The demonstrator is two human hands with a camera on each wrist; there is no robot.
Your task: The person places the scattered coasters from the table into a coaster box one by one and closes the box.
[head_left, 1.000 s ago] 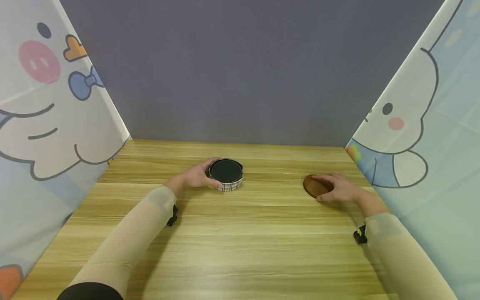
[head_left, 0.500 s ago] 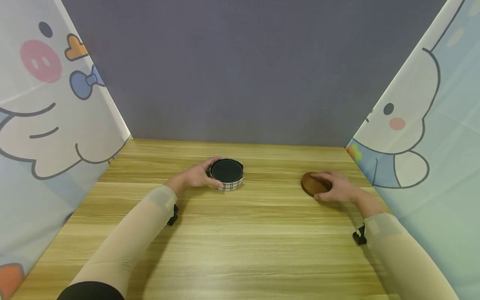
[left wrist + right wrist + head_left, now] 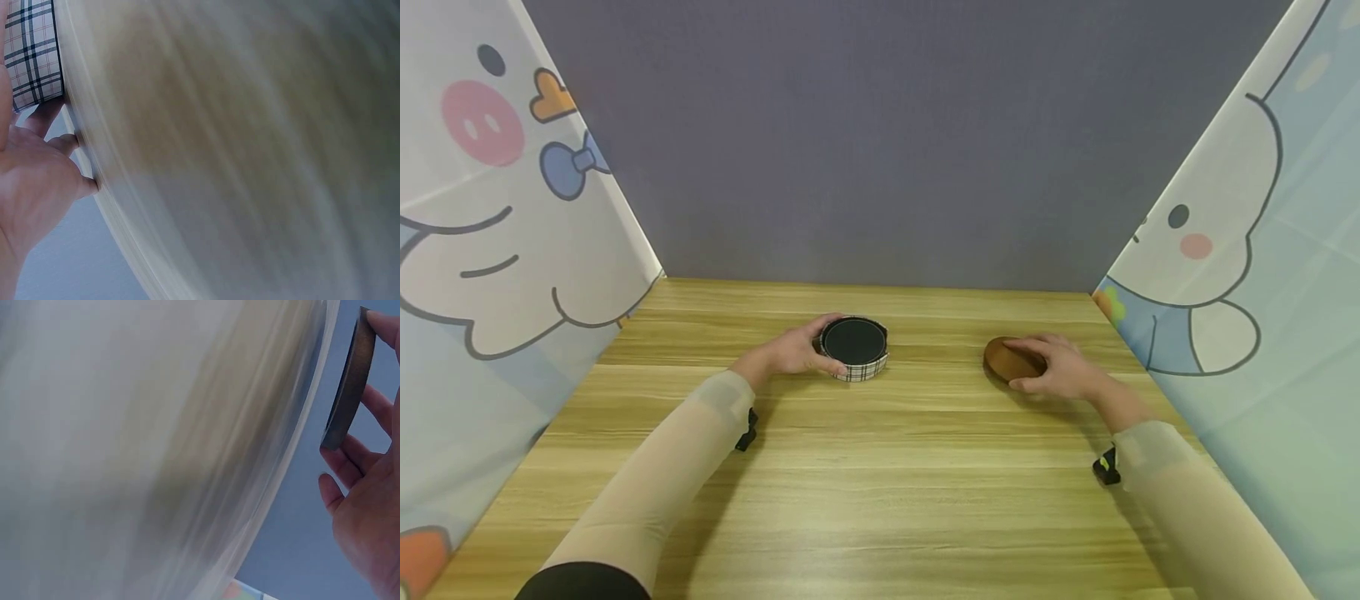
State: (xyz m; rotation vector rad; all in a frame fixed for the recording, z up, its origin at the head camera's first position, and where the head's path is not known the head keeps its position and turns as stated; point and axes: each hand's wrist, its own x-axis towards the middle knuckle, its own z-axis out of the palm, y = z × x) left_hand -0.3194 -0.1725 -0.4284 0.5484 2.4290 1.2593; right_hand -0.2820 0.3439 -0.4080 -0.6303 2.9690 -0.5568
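Note:
A round coaster holder [image 3: 867, 372] with a plaid wall stands on the table, left of the middle in the head view. A black disc-shaped coaster [image 3: 853, 340] fills its top. My left hand [image 3: 793, 352] grips the holder from its left side, thumb at the front and fingers round the back. In the left wrist view the plaid wall [image 3: 32, 53] shows above the palm. My right hand [image 3: 1062, 368] pinches a brown round coaster [image 3: 1009, 360] by its edge. The right wrist view has this coaster [image 3: 351, 384] tilted and raised off the table.
The wood-grain table [image 3: 880, 483] reaches back to a grey panel [image 3: 880, 150]. Cartoon-printed cloths hang on the left [image 3: 580, 250] and right [image 3: 1300, 333]. A small black device [image 3: 1106, 467] sits at the right wrist.
My right hand has lifted the brown coaster from the table and moved it a little left and away from me. My left hand and the plaid holder stay put.

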